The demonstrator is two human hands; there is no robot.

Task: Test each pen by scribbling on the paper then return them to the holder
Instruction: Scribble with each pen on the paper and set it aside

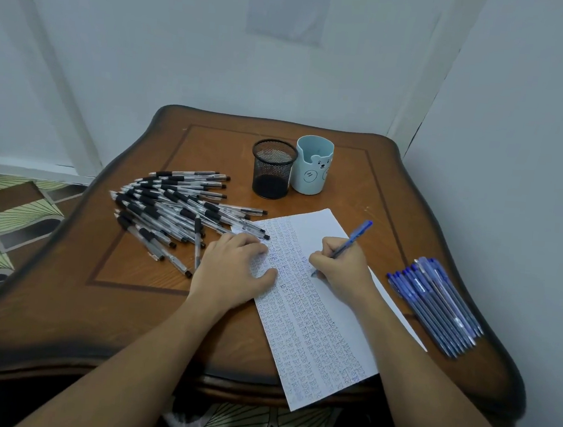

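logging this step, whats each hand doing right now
Left hand: open, fingers pressing flat on the paper.
Right hand: gripping the blue pen, tip on the paper.

A brown wooden table [134, 302] with a dark inlaid border stands in a corner of pale walls [151, 46]. Green-patterned floor tiles [16, 208] show at left.
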